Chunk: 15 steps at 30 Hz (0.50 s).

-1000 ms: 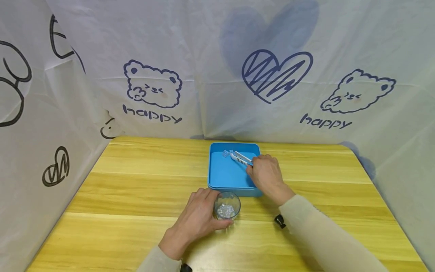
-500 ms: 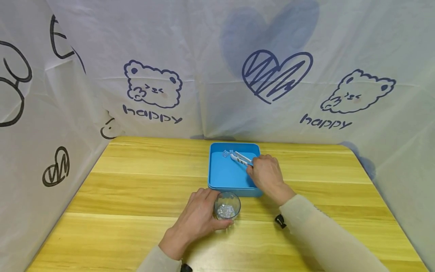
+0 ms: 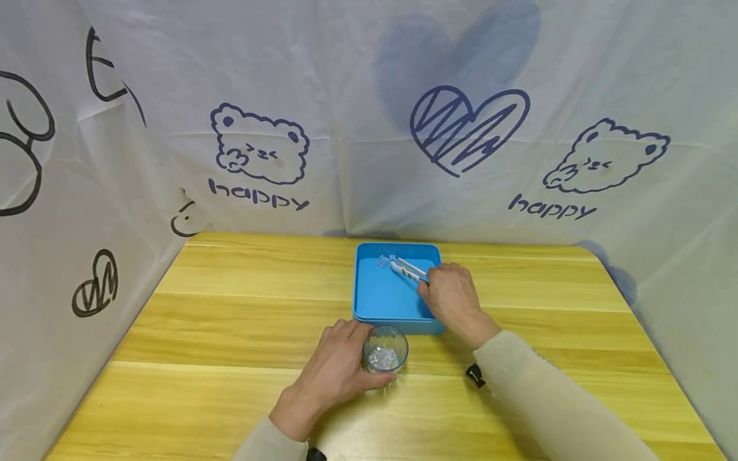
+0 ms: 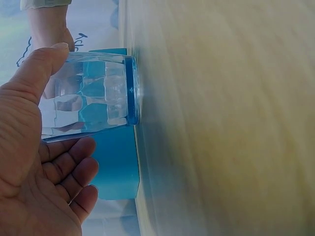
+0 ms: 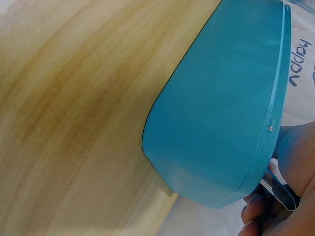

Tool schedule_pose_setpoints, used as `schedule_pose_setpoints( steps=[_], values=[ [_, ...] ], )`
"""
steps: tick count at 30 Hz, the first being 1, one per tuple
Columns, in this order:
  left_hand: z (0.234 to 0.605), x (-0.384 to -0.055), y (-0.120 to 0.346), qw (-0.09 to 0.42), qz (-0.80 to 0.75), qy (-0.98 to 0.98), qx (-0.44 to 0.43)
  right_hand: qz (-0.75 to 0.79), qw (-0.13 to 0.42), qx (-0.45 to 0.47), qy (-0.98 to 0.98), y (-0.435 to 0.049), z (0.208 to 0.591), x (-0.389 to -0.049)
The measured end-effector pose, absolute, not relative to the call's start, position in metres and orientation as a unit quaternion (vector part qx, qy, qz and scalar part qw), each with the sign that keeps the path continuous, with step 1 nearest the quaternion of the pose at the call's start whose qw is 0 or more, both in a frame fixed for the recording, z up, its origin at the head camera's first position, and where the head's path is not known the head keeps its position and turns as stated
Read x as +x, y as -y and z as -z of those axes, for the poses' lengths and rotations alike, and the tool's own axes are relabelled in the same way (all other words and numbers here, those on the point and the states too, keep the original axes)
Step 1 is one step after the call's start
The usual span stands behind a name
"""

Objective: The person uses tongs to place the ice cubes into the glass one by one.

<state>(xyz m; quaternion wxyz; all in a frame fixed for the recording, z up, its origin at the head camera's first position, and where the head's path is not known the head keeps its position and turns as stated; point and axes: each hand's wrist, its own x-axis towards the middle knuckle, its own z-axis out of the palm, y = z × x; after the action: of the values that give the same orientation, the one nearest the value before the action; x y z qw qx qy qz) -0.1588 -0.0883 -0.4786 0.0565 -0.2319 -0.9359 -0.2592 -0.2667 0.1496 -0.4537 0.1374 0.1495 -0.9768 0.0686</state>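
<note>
My left hand [image 3: 337, 358] holds a clear drinking glass [image 4: 91, 93] upright on the table, thumb on one side and fingers on the other. Clear pieces [image 3: 382, 358] lie in the bottom of the glass. With my right hand [image 3: 454, 294] I grip a pair of tongs [image 3: 410, 269] over the blue box [image 3: 398, 325]. The tongs' tips point at small clear cubes [image 3: 383, 260] near the box's back left; whether they touch a cube is too small to tell. In the right wrist view, the box wall hides the tongs' tips.
A wooden table [image 3: 230, 320] carries the box just behind the glass. White cloth [image 3: 357, 128] with bear and heart drawings hangs along the back and sides. Black straps [image 3: 475, 375] show at both wrists.
</note>
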Motion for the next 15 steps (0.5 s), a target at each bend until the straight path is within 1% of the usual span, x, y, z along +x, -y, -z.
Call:
schedule_pose_setpoints(
  steps=[15],
  values=[
    [0.478, -0.16, 0.0871, 0.05, 0.263, 0.935, -0.231, -0.08, 0.161, 0.164, 0.97, -0.1534, 0.4553, -0.2659]
  ],
)
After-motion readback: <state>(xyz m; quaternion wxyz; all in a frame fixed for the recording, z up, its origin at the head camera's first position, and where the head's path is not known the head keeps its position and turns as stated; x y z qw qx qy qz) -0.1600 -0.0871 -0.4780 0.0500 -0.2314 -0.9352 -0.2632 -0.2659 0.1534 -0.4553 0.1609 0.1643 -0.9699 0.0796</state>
